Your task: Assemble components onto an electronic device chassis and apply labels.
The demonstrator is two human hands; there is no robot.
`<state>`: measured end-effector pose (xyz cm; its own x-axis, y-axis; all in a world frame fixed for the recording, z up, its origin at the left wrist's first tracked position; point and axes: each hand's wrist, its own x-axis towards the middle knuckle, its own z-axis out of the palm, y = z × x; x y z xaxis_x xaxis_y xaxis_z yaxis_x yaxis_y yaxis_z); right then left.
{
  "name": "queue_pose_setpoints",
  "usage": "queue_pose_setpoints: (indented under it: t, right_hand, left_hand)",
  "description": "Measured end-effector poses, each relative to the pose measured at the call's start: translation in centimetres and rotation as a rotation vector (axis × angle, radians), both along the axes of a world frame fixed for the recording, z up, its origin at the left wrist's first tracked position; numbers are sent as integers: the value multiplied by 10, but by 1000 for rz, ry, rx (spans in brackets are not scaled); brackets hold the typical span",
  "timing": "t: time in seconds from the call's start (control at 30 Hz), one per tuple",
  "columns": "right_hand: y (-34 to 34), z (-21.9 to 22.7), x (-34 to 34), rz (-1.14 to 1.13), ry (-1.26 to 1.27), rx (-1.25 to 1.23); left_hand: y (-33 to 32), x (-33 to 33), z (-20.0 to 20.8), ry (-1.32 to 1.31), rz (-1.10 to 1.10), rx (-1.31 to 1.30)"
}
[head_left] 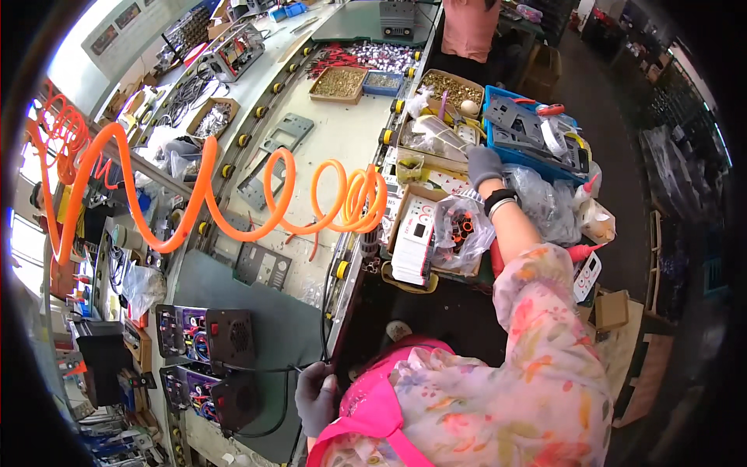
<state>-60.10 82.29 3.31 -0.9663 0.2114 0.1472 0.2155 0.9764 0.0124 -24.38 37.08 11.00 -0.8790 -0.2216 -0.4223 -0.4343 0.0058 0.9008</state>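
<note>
My right hand (484, 165), in a grey glove, reaches out to the boxes at the right of the bench. Its fingers are closed at the near end of a bundle of thin white cable ties (442, 134); the fingertips are partly hidden. Down at the bench edge, my left hand (316, 398), also gloved in grey, has thumb and fingers drawn together at a black cable (268, 370). That cable runs from two dark, open-sided electrical units (208, 336) (212, 397) with coloured wires inside, standing on a green mat (272, 327).
An orange coiled hose (204, 206) hangs across the bench. Grey metal panels (263, 266) lie on the white worktop. At right stand a blue crate (492, 117) of grey parts, plastic bags (545, 206) and a box of white panels (414, 241). Another person (469, 31) stands beyond.
</note>
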Motion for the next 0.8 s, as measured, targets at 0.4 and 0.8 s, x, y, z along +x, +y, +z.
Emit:
queue_pose_setpoints:
  t: [0.4, 0.8]
  right_hand:
    - [-21, 38, 19, -126, 605, -454]
    - [-246, 127, 234, 1680, 852, -325]
  left_hand:
    - [1, 6, 8, 38, -12, -7]
    - [-70, -79, 58, -74, -547, 423]
